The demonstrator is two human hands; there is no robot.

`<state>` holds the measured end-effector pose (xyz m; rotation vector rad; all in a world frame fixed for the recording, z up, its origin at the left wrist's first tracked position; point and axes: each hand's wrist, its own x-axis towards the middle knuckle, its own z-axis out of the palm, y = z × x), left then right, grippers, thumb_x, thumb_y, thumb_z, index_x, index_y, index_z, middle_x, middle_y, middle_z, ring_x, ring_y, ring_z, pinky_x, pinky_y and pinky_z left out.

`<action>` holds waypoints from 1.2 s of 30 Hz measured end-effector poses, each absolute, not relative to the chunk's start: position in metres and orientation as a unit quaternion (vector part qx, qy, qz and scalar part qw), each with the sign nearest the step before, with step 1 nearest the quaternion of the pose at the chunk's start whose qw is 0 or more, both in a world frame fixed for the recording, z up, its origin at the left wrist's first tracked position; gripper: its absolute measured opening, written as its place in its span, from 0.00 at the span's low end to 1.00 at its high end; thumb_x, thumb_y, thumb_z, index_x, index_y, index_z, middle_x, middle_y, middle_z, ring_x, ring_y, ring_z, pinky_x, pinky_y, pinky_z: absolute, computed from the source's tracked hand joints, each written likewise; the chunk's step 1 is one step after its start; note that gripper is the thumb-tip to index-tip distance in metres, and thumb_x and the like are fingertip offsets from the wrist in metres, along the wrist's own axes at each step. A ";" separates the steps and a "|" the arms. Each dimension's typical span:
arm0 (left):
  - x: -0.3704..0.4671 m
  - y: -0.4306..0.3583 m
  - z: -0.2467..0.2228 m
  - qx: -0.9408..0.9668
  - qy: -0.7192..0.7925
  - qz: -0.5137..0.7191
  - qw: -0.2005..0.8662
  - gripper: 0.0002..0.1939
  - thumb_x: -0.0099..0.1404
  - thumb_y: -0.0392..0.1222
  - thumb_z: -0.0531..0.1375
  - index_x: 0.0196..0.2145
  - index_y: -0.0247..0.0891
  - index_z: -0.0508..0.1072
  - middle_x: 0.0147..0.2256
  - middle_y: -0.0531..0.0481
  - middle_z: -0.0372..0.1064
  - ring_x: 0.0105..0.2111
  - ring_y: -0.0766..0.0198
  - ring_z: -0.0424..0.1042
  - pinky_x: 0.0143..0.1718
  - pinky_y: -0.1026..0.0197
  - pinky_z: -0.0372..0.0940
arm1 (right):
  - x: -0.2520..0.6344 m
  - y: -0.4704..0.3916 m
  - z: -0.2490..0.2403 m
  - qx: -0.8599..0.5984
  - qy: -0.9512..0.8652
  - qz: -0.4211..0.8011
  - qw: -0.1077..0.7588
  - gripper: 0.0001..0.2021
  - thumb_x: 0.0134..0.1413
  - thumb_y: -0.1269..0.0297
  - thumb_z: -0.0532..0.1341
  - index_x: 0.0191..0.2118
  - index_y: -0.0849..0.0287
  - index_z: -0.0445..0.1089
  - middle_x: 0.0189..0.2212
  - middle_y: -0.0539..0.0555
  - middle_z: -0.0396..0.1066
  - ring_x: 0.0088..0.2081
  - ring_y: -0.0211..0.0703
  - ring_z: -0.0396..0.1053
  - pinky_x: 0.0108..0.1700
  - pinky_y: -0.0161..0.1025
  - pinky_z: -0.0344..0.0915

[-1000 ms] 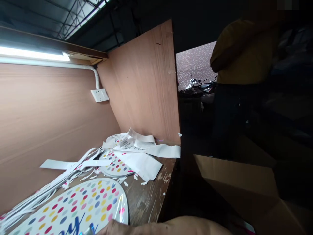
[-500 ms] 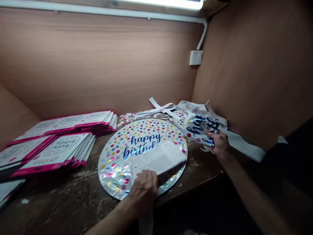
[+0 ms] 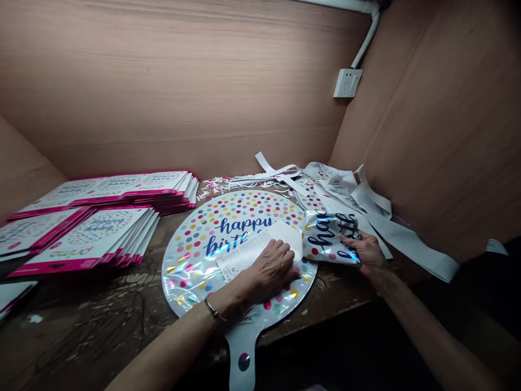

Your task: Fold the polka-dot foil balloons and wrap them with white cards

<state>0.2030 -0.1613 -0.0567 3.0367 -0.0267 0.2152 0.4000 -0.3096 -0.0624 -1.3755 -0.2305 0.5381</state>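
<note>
Folded foil balloon [image 3: 328, 239] is sitting pinched in the right hand [image 3: 368, 252], by the edge of a spotted round balloon [image 3: 193, 271], as the left hand [image 3: 272, 269] is curling over white paper [image 3: 242, 256], its grip unclear, keeping both hands occupied.

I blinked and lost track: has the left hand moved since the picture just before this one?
Yes. Judged against the socket, the left hand has moved away from the wearer and to the right, nearer the socket.
</note>
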 end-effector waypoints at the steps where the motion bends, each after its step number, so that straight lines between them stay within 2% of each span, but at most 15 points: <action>1: 0.204 -0.161 -0.059 0.996 -0.007 0.071 0.046 0.18 0.67 0.53 0.47 0.30 0.36 0.63 0.33 0.47 0.61 0.34 0.60 0.58 0.39 0.57 0.54 | 0.400 -0.308 -0.063 -0.628 -0.106 0.246 0.731 0.16 0.23 0.67 0.71 0.27 0.62 0.71 0.21 0.50 0.72 0.25 0.44 0.71 0.27 0.37 0.70; 10: 0.214 -0.154 -0.060 0.995 -0.005 0.067 0.068 0.16 0.64 0.53 0.51 0.32 0.36 0.64 0.38 0.46 0.61 0.38 0.59 0.58 0.39 0.57 0.53 | 0.406 -0.306 -0.065 -0.619 -0.089 0.241 0.742 0.16 0.21 0.68 0.71 0.26 0.61 0.71 0.22 0.50 0.73 0.24 0.43 0.71 0.26 0.36 0.70; 17: 0.215 -0.157 -0.065 0.996 0.002 0.062 0.064 0.15 0.66 0.51 0.49 0.32 0.37 0.64 0.35 0.47 0.61 0.35 0.60 0.58 0.40 0.57 0.54 | 0.406 -0.313 -0.064 -0.590 -0.027 0.274 0.759 0.15 0.21 0.72 0.70 0.25 0.60 0.72 0.21 0.48 0.74 0.22 0.38 0.70 0.26 0.31 0.69; 22: 0.217 -0.159 -0.065 0.996 0.005 0.076 0.049 0.14 0.64 0.51 0.52 0.36 0.36 0.64 0.40 0.46 0.61 0.39 0.58 0.58 0.41 0.56 0.54 | 0.407 -0.317 -0.067 -0.587 -0.032 0.273 0.762 0.15 0.22 0.72 0.70 0.25 0.59 0.71 0.21 0.48 0.73 0.22 0.37 0.69 0.26 0.30 0.69; 32: 0.228 -0.163 -0.071 0.996 0.002 0.091 0.004 0.16 0.64 0.52 0.51 0.28 0.36 0.64 0.32 0.47 0.62 0.35 0.59 0.58 0.39 0.56 0.53 | 0.409 -0.321 -0.070 -0.598 -0.036 0.277 0.751 0.15 0.23 0.72 0.70 0.26 0.59 0.71 0.21 0.47 0.73 0.22 0.37 0.70 0.26 0.30 0.69; 36: 0.229 -0.163 -0.071 0.995 0.006 0.098 0.007 0.18 0.64 0.55 0.51 0.29 0.36 0.64 0.30 0.47 0.62 0.34 0.59 0.58 0.39 0.56 0.53 | 0.411 -0.321 -0.068 -0.606 -0.034 0.276 0.745 0.15 0.23 0.72 0.70 0.26 0.60 0.71 0.21 0.47 0.73 0.22 0.37 0.70 0.26 0.29 0.69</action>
